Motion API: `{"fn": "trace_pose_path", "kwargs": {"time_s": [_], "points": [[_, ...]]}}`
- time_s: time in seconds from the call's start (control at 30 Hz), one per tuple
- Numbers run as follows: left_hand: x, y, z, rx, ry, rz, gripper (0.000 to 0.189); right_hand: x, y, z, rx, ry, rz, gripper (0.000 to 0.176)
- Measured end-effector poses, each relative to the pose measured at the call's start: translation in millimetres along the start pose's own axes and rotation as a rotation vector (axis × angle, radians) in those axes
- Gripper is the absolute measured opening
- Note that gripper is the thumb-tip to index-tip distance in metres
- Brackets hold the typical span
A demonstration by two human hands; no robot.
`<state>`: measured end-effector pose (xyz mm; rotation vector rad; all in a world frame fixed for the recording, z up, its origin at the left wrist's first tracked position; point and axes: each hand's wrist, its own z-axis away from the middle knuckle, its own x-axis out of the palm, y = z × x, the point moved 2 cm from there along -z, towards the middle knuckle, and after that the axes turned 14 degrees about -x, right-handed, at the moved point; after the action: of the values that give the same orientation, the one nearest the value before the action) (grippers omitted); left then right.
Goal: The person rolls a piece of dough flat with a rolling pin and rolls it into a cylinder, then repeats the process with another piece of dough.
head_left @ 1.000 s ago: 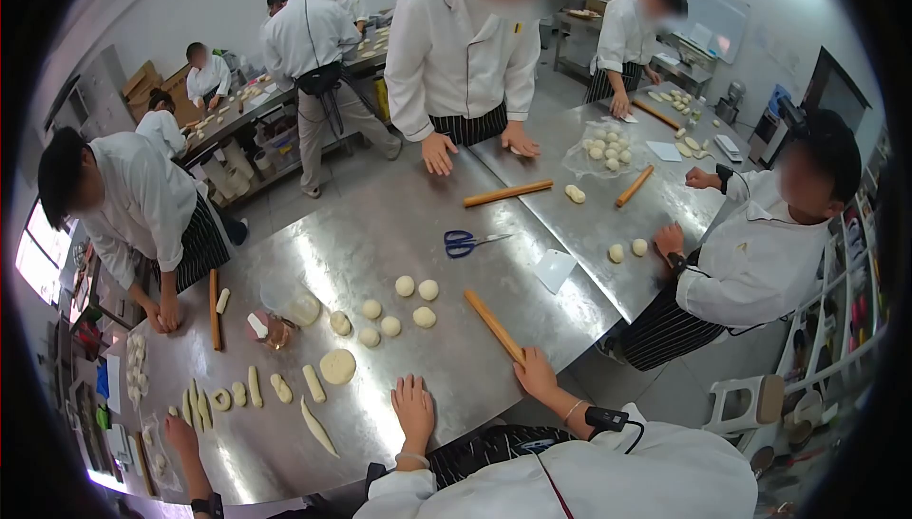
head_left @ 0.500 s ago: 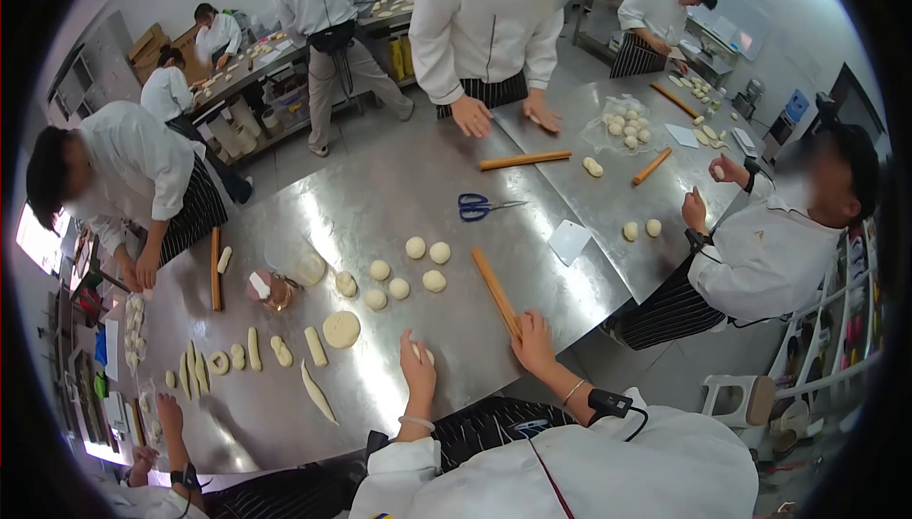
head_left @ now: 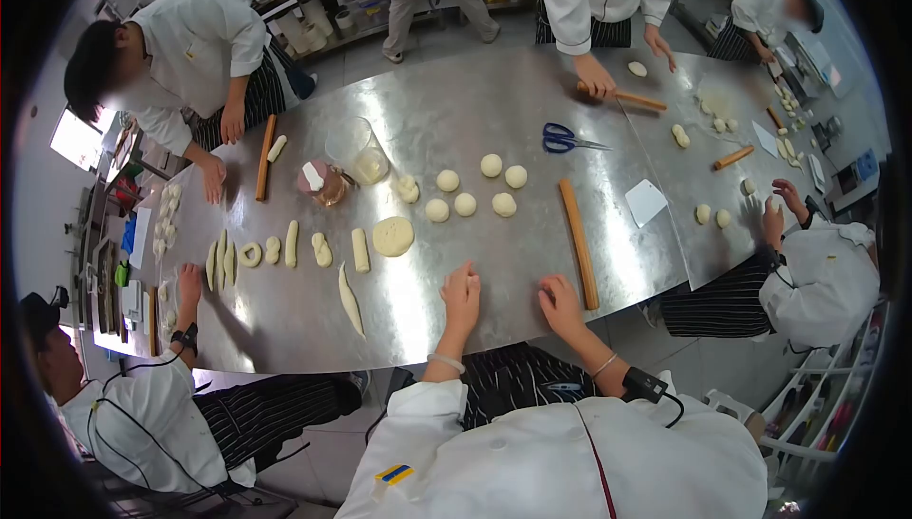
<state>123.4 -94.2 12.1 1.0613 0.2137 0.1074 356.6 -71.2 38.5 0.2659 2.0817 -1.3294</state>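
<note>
My left hand (head_left: 461, 297) is at the table's near side with its fingers curled together; whatever lies under them is hidden. My right hand (head_left: 560, 301) is loosely open and empty, just left of a wooden rolling pin (head_left: 579, 244) and apart from it. Several round dough balls (head_left: 465, 204) sit beyond my left hand. To the left are a flat dough disc (head_left: 393, 237), a short dough roll (head_left: 360, 250), a long tapered dough strip (head_left: 351, 301) and a dough ring (head_left: 250, 254).
Blue scissors (head_left: 560, 138) and a white scraper (head_left: 646, 203) lie on the steel table (head_left: 494, 315). Clear containers (head_left: 366, 160) stand at left centre. Co-workers stand around the table; one across has a hand (head_left: 595, 75) on another rolling pin (head_left: 622, 96).
The view has shifted. My right hand has let go of the rolling pin and moved left of it. The co-worker across has taken hold of a rolling pin.
</note>
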Motion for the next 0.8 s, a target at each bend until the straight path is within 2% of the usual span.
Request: {"fn": "trace_pose_path", "kwargs": {"time_s": [0.07,0.1,0.17,0.23,0.3,0.37,0.43,0.47,0.53,0.57,0.63,0.67,0.7,0.73,0.8], "points": [[2,11,12,0.446,0.216,-0.849,0.048,8,3,5,-0.05,-0.02,0.049,0.024],[0,10,10,0.442,0.223,-0.851,0.048,13,-4,-2,-0.102,-0.056,0.063,0.024],[-8,7,9,0.454,0.231,-0.367,0.049,29,-14,-15,-0.159,-0.104,0.068,0.023],[-27,15,30,0.378,0.478,-0.311,0.048,53,-29,-30,-0.284,-0.052,0.103,0.028],[-46,-4,45,0.31,0.685,-0.456,0.044,81,-45,-52,-0.35,-0.058,0.139,0.03],[-64,-35,55,0.282,0.653,-0.739,0.045,104,-59,-67,-0.418,-0.062,0.183,0.031],[-74,-45,67,0.308,0.59,-0.978,0.046,130,-74,-75,-0.708,-0.321,0.302,0.03],[-79,-45,71,0.324,0.552,-1.024,0.046,143,-74,-82,-0.889,-0.411,0.242,0.022],[-87,-46,73,0.399,0.496,-1.034,0.045,164,-50,-96,-0.835,-0.43,0.311,0.015],[-89,-48,74,0.442,0.488,-1.039,0.044,146,-45,-108,-0.757,-0.217,0.306,0.012],[-97,-53,77,0.443,0.409,-1.081,0.045,127,-14,-84,-0.367,-0.034,0.332,0.013],[-100,-60,76,0.487,0.415,-1.064,0.047,117,-10,-58,-0.379,0.043,0.35,0.013],[-100,-58,78,0.475,0.41,-1.084,0.041,115,-8,-29,-0.372,-0.039,0.353,0.015],[-97,-56,82,0.503,0.411,-1.034,0.041,127,-11,0,-0.341,-0.028,0.286,0.018],[-94,-58,82,0.542,0.43,-0.974,0.041,149,-52,10,-0.527,-0.103,0.486,0.013]]}}
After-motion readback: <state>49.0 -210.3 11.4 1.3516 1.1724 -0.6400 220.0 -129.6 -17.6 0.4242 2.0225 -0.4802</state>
